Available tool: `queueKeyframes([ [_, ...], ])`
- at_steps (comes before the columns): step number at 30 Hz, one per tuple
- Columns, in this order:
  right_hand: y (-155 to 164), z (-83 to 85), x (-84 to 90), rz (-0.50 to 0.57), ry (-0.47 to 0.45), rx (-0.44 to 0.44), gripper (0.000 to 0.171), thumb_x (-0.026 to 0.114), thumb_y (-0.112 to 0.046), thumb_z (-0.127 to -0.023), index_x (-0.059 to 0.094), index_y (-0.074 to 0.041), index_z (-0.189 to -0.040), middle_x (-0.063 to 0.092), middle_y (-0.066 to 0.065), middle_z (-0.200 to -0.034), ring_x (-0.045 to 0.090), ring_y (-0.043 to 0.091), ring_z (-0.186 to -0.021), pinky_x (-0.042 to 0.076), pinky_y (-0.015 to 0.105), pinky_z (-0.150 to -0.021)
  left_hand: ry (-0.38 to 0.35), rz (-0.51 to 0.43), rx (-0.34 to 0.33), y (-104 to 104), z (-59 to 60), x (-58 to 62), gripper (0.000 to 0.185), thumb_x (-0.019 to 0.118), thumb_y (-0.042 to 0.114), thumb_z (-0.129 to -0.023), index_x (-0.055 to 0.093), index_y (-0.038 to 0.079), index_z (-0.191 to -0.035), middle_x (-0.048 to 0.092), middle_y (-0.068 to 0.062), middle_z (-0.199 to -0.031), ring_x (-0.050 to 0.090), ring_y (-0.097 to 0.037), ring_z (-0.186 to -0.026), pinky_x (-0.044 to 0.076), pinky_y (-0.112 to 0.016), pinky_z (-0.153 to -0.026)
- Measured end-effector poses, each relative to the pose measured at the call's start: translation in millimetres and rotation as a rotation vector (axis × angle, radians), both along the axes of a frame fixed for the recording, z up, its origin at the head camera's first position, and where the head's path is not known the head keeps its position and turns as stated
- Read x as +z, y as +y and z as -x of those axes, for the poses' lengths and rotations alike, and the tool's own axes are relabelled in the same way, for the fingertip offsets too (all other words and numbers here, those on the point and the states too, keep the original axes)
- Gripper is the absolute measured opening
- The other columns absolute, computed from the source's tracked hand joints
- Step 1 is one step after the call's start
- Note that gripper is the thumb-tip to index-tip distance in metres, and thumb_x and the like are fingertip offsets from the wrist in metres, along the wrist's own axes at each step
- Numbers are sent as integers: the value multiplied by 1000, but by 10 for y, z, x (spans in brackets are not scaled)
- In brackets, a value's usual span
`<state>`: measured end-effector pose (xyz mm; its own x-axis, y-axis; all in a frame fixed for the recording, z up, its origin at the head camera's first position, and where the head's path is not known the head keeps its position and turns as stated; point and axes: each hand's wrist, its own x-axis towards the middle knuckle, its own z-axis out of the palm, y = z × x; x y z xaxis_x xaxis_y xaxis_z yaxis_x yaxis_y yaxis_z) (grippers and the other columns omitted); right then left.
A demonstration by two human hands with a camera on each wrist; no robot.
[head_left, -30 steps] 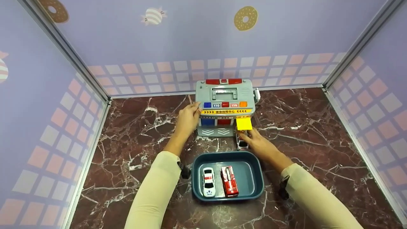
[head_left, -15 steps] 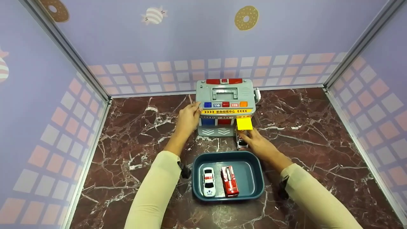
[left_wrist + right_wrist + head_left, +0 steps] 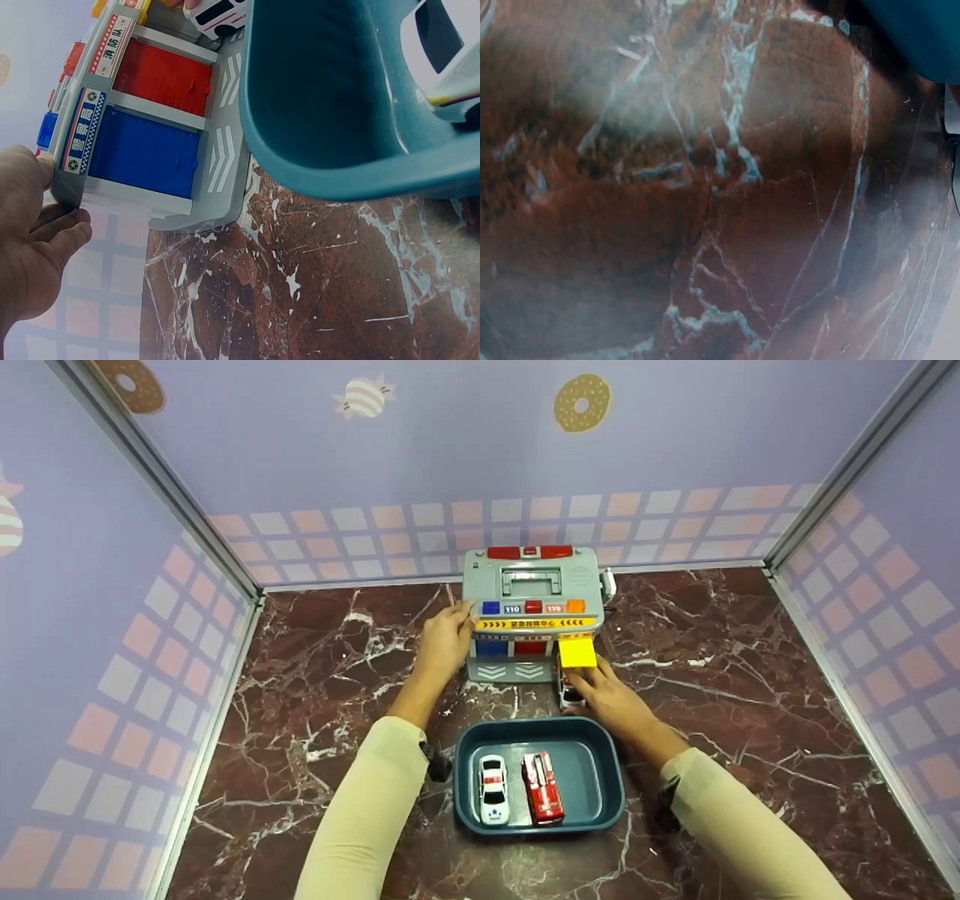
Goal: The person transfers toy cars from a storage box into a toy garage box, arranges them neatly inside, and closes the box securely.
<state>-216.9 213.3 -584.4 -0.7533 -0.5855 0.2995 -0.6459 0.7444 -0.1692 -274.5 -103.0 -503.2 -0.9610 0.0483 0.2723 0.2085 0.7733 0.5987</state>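
Note:
A grey toy rescue station with blue and red doors stands at the back of the marble table. My left hand grips its left side; in the left wrist view the thumb and fingers of this hand clasp the station's corner. My right hand holds a small white toy car on the table, its nose at the raised yellow door. The front of this car shows at the station's ramp. The right wrist view shows only marble.
A teal tray sits just in front of me between my forearms. It holds a white police car and a red fire truck. Purple walls close the table on three sides.
My right hand has crept forward a little with the white car towards the yellow door. The left hand and the station have stayed put.

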Motion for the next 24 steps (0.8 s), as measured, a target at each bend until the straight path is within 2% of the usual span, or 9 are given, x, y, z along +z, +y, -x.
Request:
queueKeyframes([
  [4,-15,1,-1,18,-39,-23,74,81,-34,-88,46,-7,-148,51,26,-142,42,46,-138,51,56,-104,7,0,-3,2,0,-4,38,59,28,-104,64,15,-138,65,-18,-138,63,-34,-128,50,-47,-109],
  [7,-23,3,-5,34,-77,-40,67,80,-35,-89,46,-6,-139,52,27,-139,41,44,-137,51,56,-104,11,0,-3,1,0,-9,38,59,29,-104,64,14,-138,65,-18,-138,62,-34,-129,50,-47,-110],
  [13,-9,2,-46,68,-27,5,52,80,-32,-88,51,-3,-120,55,26,-125,44,47,-130,52,55,-100,-1,-6,-6,2,-3,-12,38,58,29,-104,64,15,-139,66,-19,-136,64,-36,-126,51,-48,-107],
  [24,-9,29,-64,69,-18,26,43,78,-29,-90,53,-6,-116,53,25,-125,44,47,-130,51,57,-101,-6,-8,3,0,-6,-11,39,58,31,-104,63,15,-139,65,-18,-137,63,-35,-128,50,-47,-109],
])
